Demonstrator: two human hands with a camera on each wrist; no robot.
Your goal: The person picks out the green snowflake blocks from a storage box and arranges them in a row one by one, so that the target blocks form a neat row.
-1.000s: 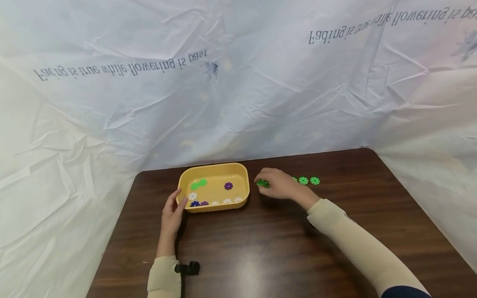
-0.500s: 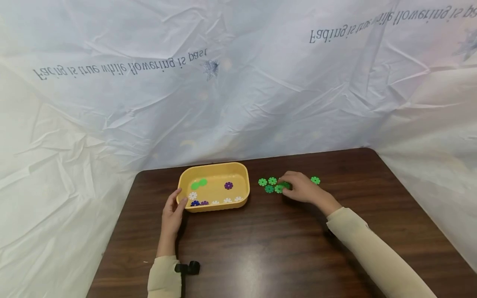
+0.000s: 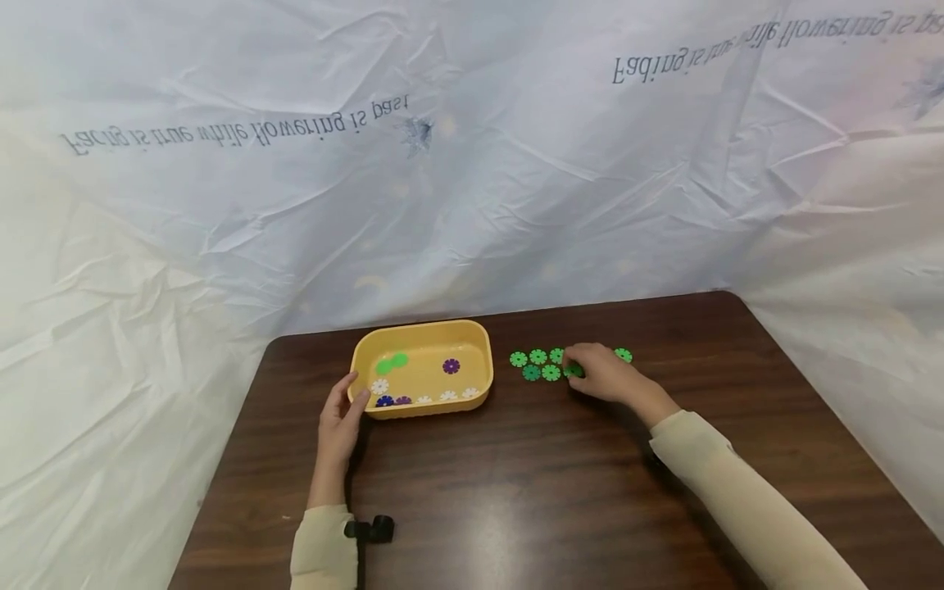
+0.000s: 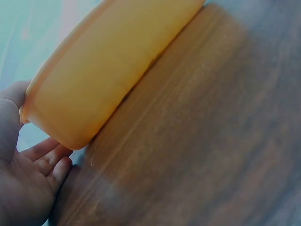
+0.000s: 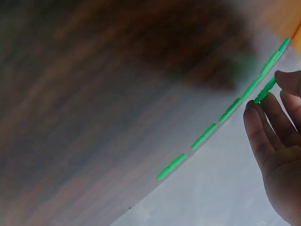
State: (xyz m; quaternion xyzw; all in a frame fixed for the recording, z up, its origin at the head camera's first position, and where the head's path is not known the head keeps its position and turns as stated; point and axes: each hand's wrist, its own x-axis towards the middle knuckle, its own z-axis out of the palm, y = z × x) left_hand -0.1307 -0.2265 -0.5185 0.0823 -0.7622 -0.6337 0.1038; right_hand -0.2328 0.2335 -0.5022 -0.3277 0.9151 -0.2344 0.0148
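At the left end of the yellow plastic basin [image 3: 422,410], my left hand [image 3: 340,430] grips the rim, thumb over the edge and fingers along the outside. In the left wrist view, the basin's outer wall [image 4: 108,66] rises beside that hand [image 4: 28,183]. My right hand [image 3: 606,375] pinches a green snowflake disc [image 3: 573,370] low over the table, at the right end of a short near row. That near row has a dark green disc [image 3: 532,373] and a lighter green disc [image 3: 551,373]. Behind it runs a row of green discs [image 3: 519,359], partly hidden by my right hand.
Inside the basin lie light green discs [image 3: 392,363], a purple disc [image 3: 451,366], a blue disc [image 3: 384,401] and several white discs [image 3: 379,387]. The dark wooden table [image 3: 487,483] reaches back to a white printed cloth [image 3: 472,205].
My right hand has moved rightward from beside the basin, where it held green discs. Two discs now lie in the near row. My left hand stays on the basin.
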